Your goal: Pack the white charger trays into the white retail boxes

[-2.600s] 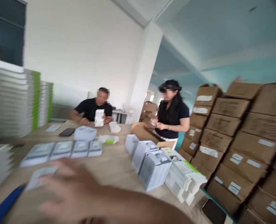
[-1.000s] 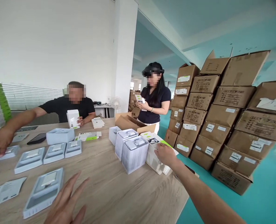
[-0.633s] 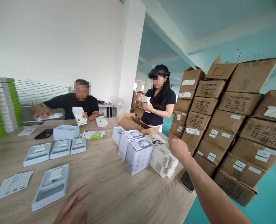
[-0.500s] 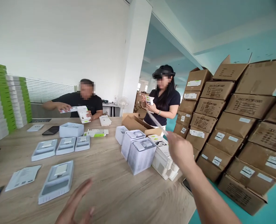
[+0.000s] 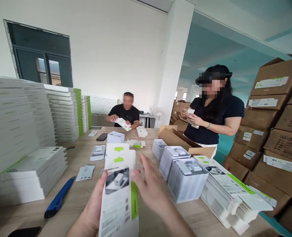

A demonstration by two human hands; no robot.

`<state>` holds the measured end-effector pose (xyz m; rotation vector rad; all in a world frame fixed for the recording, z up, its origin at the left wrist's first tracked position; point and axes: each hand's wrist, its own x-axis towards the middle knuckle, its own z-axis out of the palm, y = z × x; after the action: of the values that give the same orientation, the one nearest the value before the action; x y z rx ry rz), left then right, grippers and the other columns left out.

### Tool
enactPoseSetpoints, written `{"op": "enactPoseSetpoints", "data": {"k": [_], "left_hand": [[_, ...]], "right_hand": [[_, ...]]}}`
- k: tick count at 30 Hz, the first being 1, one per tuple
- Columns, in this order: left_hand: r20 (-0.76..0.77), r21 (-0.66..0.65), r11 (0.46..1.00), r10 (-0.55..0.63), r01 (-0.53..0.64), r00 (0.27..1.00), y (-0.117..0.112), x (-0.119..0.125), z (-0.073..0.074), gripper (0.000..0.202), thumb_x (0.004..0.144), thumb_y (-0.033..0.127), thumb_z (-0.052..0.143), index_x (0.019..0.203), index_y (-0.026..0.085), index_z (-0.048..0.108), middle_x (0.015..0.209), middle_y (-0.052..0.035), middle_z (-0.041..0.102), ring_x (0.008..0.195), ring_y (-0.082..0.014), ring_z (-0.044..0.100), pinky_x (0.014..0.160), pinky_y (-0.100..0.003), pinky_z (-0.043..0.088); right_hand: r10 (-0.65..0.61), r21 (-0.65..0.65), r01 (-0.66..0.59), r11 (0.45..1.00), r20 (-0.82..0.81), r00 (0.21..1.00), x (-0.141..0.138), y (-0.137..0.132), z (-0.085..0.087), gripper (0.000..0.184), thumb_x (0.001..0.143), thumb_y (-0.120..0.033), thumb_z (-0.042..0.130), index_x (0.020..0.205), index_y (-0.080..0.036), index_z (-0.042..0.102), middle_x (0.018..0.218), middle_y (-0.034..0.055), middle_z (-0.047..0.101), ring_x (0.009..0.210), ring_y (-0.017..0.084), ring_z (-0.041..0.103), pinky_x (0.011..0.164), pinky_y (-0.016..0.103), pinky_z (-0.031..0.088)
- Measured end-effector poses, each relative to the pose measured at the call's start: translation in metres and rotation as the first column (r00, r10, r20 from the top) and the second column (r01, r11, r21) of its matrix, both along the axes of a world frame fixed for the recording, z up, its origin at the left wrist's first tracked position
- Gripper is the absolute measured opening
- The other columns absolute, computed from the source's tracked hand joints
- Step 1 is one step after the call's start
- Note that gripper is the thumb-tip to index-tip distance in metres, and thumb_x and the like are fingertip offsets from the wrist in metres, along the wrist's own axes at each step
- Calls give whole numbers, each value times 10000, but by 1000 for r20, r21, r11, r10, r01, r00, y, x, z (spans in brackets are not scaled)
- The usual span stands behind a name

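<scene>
A flat white printed carton (image 5: 116,200) with green marks and a product photo stands upright before me. My left hand (image 5: 92,200) is closed around its left edge, with the thumb on the front. Beside its right edge is my right hand (image 5: 152,184), fingers stretched out and apart, the thumb at the green side strip. To the right lies a stack of similar flat cartons (image 5: 222,174). White trays with white devices (image 5: 189,177) stand stacked between that pile and my right hand. Behind the carton, another tray (image 5: 98,153) is partly in view.
Tall stacks of white boxes (image 5: 10,115) line the left side, with a blue cutter (image 5: 59,197) near them. Leaflets (image 5: 86,172) and a phone (image 5: 101,137) lie farther back. Two co-workers (image 5: 126,112) handle cartons across the table; an open cardboard box (image 5: 175,140) stands near one.
My right hand has brought a carton from the right-hand pile to the middle, and my left hand has taken hold of it. The view has turned left.
</scene>
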<state>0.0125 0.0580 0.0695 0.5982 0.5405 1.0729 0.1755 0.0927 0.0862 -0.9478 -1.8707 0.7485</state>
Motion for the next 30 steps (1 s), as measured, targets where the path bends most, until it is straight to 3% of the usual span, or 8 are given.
{"op": "enactPoseSetpoints", "data": {"k": [4,9,11,14,16,21,26,30], "left_hand": [[-72,-54,985,-169,165,983,2,2,-8,788,608,810,567,1023,165,751,1003,-165,758,1010,-401,675,924,-542,484],[-137,50,995,-79,86,987,9,2,-6,673,638,717,646,1036,187,763,1017,-144,753,908,-331,686,920,-475,473],[-175,129,990,-40,63,984,12,0,-7,696,574,675,726,1069,186,752,1106,-151,726,975,-330,655,885,-452,489],[-203,172,982,-39,75,978,15,-3,-10,722,515,616,804,1079,169,744,1138,-162,714,1042,-325,632,866,-420,507],[-206,151,985,-52,84,977,16,-6,-8,622,577,564,810,1044,157,753,1032,-146,749,932,-282,680,826,-372,525],[-254,148,980,167,-132,953,22,-16,5,345,733,366,781,996,146,748,907,-119,780,805,-272,728,779,-379,562],[-347,255,848,529,-465,774,26,-19,12,458,697,394,812,1072,154,705,949,-108,780,835,-315,731,721,-382,575],[-256,180,923,377,-340,890,20,-19,13,465,651,420,815,1015,141,733,929,-122,778,876,-340,722,753,-403,569]], "right_hand": [[124,-238,-218,946,-356,926,-7,29,-1,558,848,-531,635,1303,-228,522,1132,102,670,828,243,693,612,333,578],[-22,-32,7,999,-494,869,-11,37,-4,288,739,-416,768,893,-187,685,1377,95,511,1117,258,603,817,313,562],[53,-153,-159,975,-534,844,-7,39,-3,329,722,-428,785,932,-193,691,1282,93,590,801,189,675,594,285,557],[226,-315,-479,820,-590,775,0,45,-4,515,739,-511,760,1109,-166,669,853,58,717,381,93,488,342,233,376],[299,-306,-542,782,-580,758,4,48,-4,516,779,-562,708,1069,-136,694,742,54,710,427,115,525,380,230,397],[341,-206,-413,887,-311,887,12,49,-2,531,791,-496,729,1227,-213,617,1151,63,674,934,203,627,741,275,509],[364,-270,-348,898,9,931,3,48,-14,394,910,-474,552,729,-139,652,659,-15,583,600,109,456,533,212,333],[314,-212,-317,924,-52,948,-12,46,-24,423,917,-484,527,686,-142,617,615,-29,526,564,97,406,523,220,302]]}}
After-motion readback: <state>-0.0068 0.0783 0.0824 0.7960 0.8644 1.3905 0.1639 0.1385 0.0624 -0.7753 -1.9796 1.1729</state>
